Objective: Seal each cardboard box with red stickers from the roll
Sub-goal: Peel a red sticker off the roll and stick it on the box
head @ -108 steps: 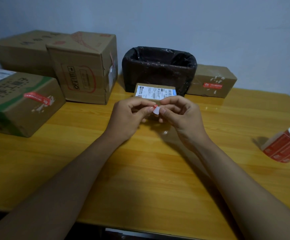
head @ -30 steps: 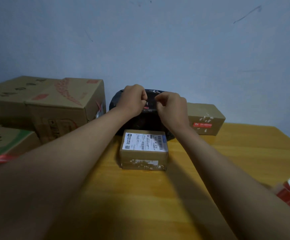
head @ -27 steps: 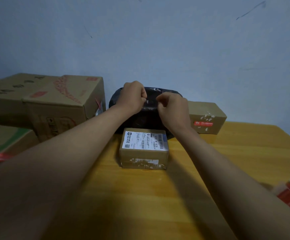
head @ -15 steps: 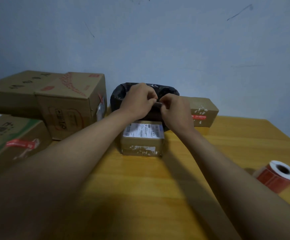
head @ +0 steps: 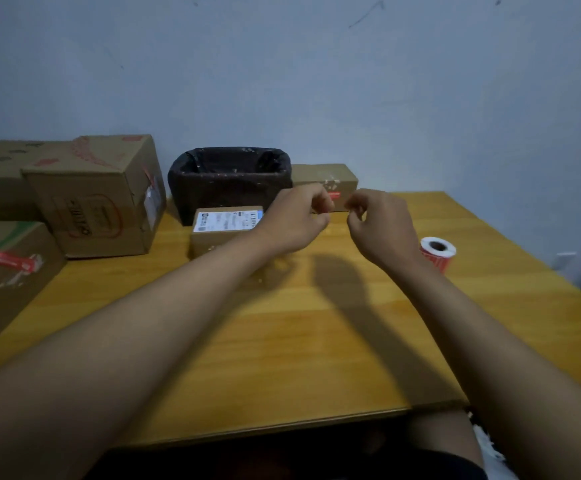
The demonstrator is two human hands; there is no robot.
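Both hands hover apart, fingers curled, above the wooden table.

Taking the black-lined bin as landmark: the worktop in front of it lies open down to the near edge, past the small labelled box touching its front. Left of the bin, three large cartons crowd the back and left side. Right of it sits a small stickered box; further right and nearer stands the sticker roll, with bare wood around it.
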